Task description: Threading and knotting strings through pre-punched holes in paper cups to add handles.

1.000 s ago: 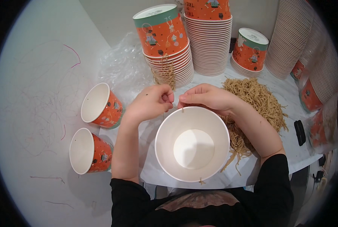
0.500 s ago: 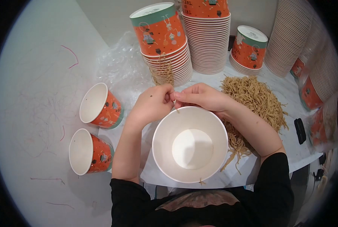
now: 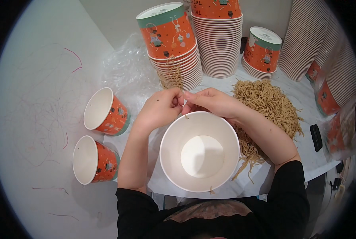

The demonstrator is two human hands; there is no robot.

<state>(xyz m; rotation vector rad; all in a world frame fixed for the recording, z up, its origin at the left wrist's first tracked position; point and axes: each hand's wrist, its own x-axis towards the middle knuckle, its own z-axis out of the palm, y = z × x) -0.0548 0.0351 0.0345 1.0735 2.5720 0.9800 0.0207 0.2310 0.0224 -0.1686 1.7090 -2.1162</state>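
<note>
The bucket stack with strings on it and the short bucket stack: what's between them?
In the head view, a tall stack of nested paper buckets stands between them.

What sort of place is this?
Probably a small craft or packing corner, perhaps in a home: tall stacks of nested paper buckets, a heap of tan cords on the table, and a scribbled white surface alongside.
</note>
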